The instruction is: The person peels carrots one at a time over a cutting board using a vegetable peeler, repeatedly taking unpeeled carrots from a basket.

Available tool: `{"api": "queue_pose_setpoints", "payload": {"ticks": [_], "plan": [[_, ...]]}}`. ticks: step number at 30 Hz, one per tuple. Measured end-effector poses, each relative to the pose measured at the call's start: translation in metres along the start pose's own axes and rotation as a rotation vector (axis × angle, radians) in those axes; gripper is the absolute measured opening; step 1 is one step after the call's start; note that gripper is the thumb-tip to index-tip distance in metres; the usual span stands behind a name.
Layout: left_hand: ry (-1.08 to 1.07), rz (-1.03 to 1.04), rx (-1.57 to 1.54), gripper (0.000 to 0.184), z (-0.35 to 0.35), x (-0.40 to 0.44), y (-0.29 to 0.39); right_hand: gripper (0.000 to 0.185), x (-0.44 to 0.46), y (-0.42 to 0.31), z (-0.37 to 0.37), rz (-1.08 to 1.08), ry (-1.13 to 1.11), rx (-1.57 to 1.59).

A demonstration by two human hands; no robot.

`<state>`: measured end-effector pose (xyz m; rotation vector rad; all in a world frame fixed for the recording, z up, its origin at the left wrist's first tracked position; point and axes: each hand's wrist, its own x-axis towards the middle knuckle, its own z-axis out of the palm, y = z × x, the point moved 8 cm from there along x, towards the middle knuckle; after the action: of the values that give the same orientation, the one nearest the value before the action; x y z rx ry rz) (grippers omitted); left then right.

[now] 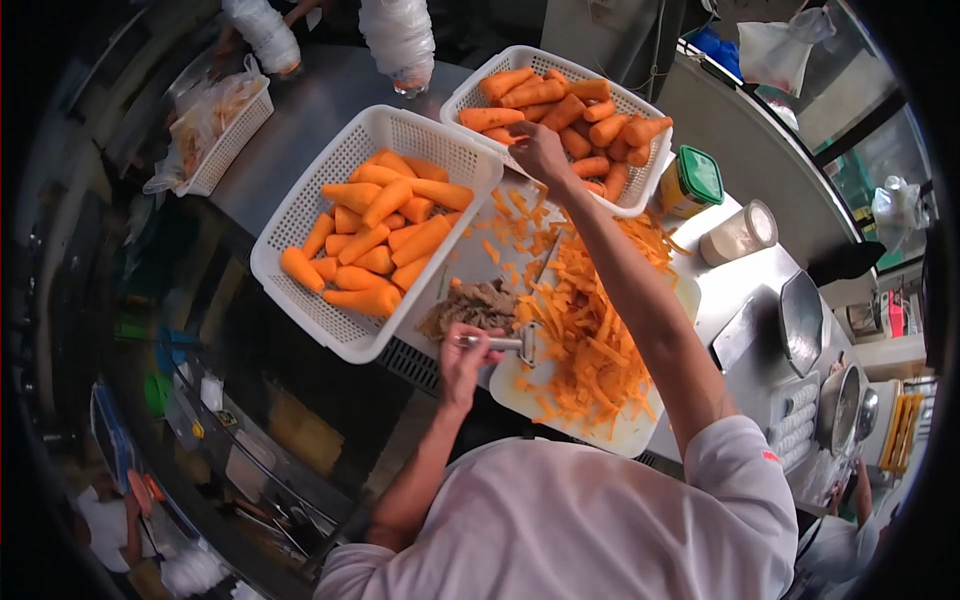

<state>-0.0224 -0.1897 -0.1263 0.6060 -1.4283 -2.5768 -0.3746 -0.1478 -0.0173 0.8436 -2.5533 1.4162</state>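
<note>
My left hand (468,362) is closed around the handle of a metal peeler (522,343), its head over the edge of a heap of orange carrot peelings (590,340). The peelings cover much of a white cutting board (632,436). Beyond them, my right hand (540,152) reaches into a white basket (655,172) of rougher-skinned carrots (568,113), its fingers closed at a carrot (500,134) near the basket's near side. To the left stands a second white basket (282,222) full of smooth, bright carrots (365,235).
Brownish scraps (478,306) lie beside the peelings. A green-lidded tub (692,182) and a clear container (740,233) stand right of the far basket. Wrapped stacks (397,40) and a small basket (232,135) are at the far left. Other people (115,530) show at the edges.
</note>
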Motion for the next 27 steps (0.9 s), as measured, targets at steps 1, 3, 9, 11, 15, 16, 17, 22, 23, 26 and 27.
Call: {"api": "queue_pose_setpoints", "payload": {"ticks": [1, 3, 9, 11, 15, 16, 17, 22, 23, 26, 27], "plan": [[-0.023, -0.021, 0.006, 0.01, 0.003, 0.003, -0.003, 0.038, 0.019, 0.004, 0.015, -0.044, 0.003, -0.009], [-0.039, -0.064, 0.08, 0.011, 0.002, 0.005, -0.005, 0.04, 0.061, 0.021, 0.047, -0.092, -0.018, -0.123], [-0.087, 0.023, 0.553, 0.014, -0.035, 0.002, 0.009, 0.063, 0.118, 0.035, 0.123, -0.211, -0.434, -0.504], [-0.15, 0.019, 0.756, 0.015, -0.036, 0.002, 0.014, 0.061, 0.125, 0.043, 0.129, -0.19, -0.421, -0.523], [-0.379, 0.059, 1.066, 0.028, -0.012, 0.006, 0.021, 0.06, 0.116, 0.045, 0.125, -0.214, -0.341, -0.641], [-0.39, 0.064, 1.067, 0.028, -0.005, 0.008, 0.023, 0.064, 0.117, 0.045, 0.119, -0.199, -0.313, -0.624], [-0.46, 0.053, 1.102, 0.031, 0.004, 0.008, 0.021, 0.064, 0.116, 0.046, 0.111, -0.19, -0.305, -0.631], [-0.702, -0.009, 1.194, 0.039, 0.026, 0.004, 0.007, 0.057, 0.074, 0.044, -0.018, 0.183, -0.021, 0.628], [-0.709, -0.038, 1.163, 0.038, 0.027, 0.003, 0.017, 0.052, 0.057, 0.045, -0.047, 0.202, -0.024, 0.82], [-0.71, -0.097, 1.111, 0.035, 0.028, 0.003, 0.061, 0.044, -0.025, 0.028, -0.122, 0.24, 0.032, 1.426], [-0.655, -0.067, 1.056, 0.035, 0.03, 0.006, 0.075, 0.047, -0.056, 0.039, -0.137, 0.33, 0.103, 1.553]]}}
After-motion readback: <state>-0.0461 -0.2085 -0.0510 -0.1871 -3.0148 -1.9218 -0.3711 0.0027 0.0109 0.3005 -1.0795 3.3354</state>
